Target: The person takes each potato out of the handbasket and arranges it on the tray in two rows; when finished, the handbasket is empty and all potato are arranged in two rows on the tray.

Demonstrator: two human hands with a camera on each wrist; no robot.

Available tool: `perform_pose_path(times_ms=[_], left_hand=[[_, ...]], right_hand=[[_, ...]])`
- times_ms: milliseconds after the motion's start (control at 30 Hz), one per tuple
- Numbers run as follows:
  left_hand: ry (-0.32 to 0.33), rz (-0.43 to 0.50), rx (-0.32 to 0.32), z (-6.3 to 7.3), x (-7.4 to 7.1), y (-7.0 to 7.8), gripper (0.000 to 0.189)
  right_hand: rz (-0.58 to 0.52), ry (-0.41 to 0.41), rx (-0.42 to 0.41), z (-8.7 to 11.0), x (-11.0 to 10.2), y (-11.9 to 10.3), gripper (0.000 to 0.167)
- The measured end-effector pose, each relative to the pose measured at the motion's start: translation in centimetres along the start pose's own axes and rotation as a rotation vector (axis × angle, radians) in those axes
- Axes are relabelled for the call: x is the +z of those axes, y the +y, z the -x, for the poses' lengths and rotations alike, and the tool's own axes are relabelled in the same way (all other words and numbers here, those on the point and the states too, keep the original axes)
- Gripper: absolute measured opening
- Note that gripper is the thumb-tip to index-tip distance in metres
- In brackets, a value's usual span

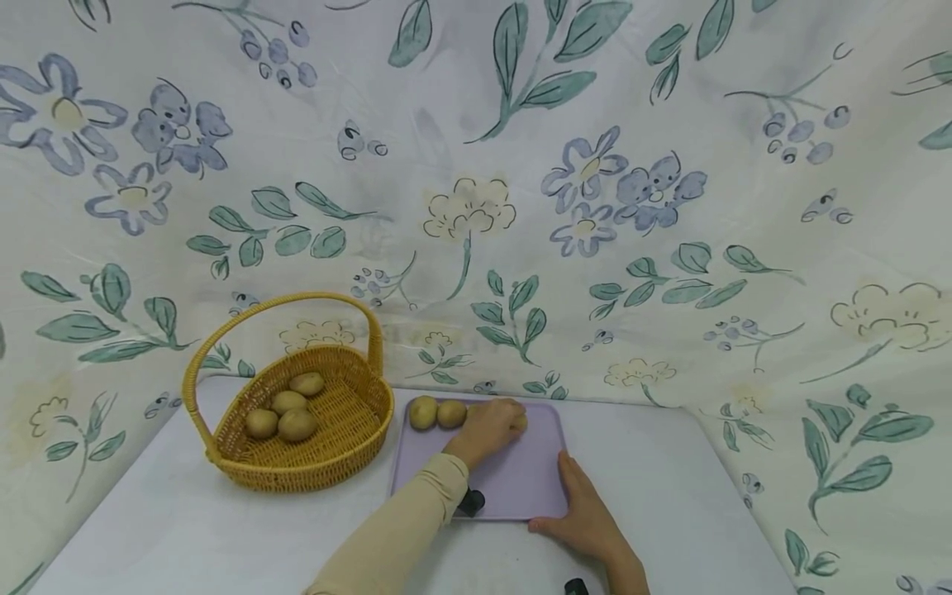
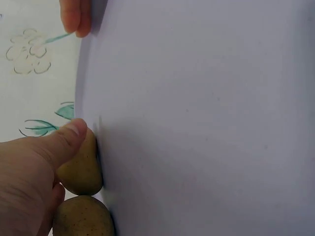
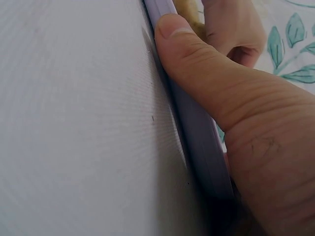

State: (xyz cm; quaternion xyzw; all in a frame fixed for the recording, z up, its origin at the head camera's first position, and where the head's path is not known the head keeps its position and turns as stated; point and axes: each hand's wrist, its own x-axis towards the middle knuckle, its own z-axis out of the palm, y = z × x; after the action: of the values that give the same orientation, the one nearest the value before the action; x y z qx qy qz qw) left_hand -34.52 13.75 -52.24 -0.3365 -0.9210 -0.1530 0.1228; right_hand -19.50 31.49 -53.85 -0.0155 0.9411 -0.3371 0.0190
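A lilac tray [image 1: 524,487] lies on the table. Along its back edge sit a potato [image 1: 423,412] and a second potato [image 1: 451,413] at the left. My left hand [image 1: 487,430] reaches over the tray and grips another potato [image 2: 84,169] at the back, thumb on its top; one more potato [image 2: 83,217] sits right beside it in the left wrist view. My right hand [image 1: 587,516] holds the tray's near right corner, fingers along the right side and thumb at the front edge. The thumb presses the tray's rim [image 3: 197,128] in the right wrist view.
Left of the tray stands a wicker basket [image 1: 297,479] with a tall arched handle and several potatoes [image 1: 288,402] in its left half. Both rest on a white table [image 1: 654,479]. A flower-printed cloth [image 1: 476,273] hangs close behind the table.
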Motion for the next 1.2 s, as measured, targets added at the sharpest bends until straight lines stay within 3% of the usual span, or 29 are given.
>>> perform_pose_path(times_ms=[167, 300, 467, 600, 700, 800, 1000, 1200], left_hand=[[-0.006, 0.088, 0.007, 0.2, -0.4, -0.3, 0.036], [-0.063, 0.213, -0.022, 0.3, -1.3, -0.8, 0.042], [-0.132, 0.372, -0.029, 0.3, -3.6, -1.4, 0.045], [-0.157, 0.481, -0.097, 0.9, -6.3, -1.6, 0.046], [-0.141, 0.53, -0.131, 1.8, -8.1, -2.2, 0.041], [-0.11, 0.551, -0.118, 2.8, -10.1, -3.1, 0.038], [-0.016, 0.497, -0.162, 4.7, -13.7, -5.4, 0.04], [0.068, 0.462, -0.234, 7.5, -16.6, -8.8, 0.041]], right_hand=[[0.001, -0.004, 0.002, 0.0, 0.0, -0.1, 0.131], [0.005, -0.008, 0.003, 0.0, -0.1, -0.2, 0.131], [0.019, -0.007, 0.005, -0.1, 0.0, -0.2, 0.131], [0.023, -0.006, 0.01, -0.1, 0.0, -0.1, 0.131], [0.026, -0.008, 0.01, -0.1, 0.0, 0.0, 0.132], [0.032, -0.008, 0.006, 0.0, 0.0, -0.1, 0.131], [0.037, -0.002, 0.011, 0.2, -0.2, -0.2, 0.13], [0.034, -0.012, 0.02, 0.1, 0.0, -0.3, 0.13]])
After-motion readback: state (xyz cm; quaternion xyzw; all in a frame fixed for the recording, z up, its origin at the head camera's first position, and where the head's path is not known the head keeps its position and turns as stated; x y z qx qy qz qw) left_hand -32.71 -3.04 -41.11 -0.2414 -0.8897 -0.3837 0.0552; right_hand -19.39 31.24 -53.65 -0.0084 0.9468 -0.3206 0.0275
